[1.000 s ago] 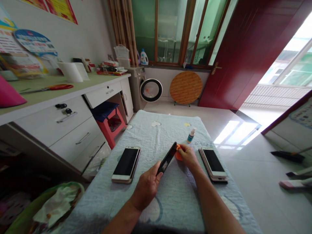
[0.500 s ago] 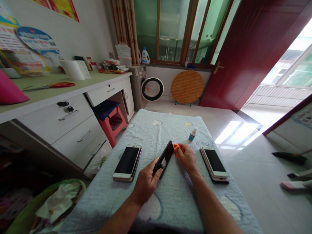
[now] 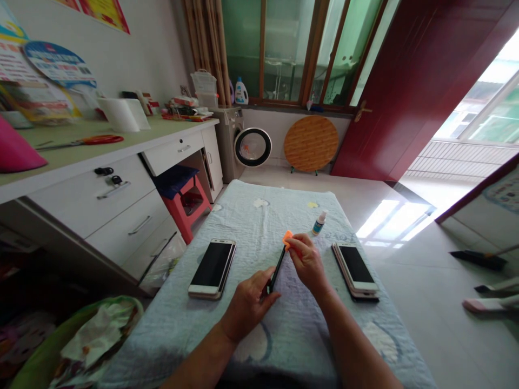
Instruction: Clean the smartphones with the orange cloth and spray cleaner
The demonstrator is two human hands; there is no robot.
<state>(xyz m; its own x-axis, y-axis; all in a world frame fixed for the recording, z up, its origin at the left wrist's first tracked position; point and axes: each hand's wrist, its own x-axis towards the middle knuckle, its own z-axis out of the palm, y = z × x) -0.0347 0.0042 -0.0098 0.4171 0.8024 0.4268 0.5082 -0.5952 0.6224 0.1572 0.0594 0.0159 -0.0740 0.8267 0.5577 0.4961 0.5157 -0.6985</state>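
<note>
Between my hands a black phone [image 3: 277,268] is turned nearly edge-on above the cloth. My left hand [image 3: 251,303] grips its lower end between thumb and fingers. Pinched in my right hand [image 3: 307,260] is an orange cloth [image 3: 287,239], which lies against the phone's upper end. To the left rests a stack of phones with a white-framed phone [image 3: 212,268] on top. Another stack, topped by a white phone [image 3: 357,267], lies at the right. A small spray bottle [image 3: 319,222] stands beyond my right hand.
A pale blue quilted cloth [image 3: 259,221] covers the table. Left of it are a red stool [image 3: 188,213], a white desk [image 3: 121,210] and a green bin [image 3: 133,310] holding crumpled paper. A washing machine [image 3: 229,146] with its door open stands behind.
My left hand has turned the phone from showing its broad face to nearly edge-on. My right hand has moved the orange cloth up and left onto the phone's upper end.
</note>
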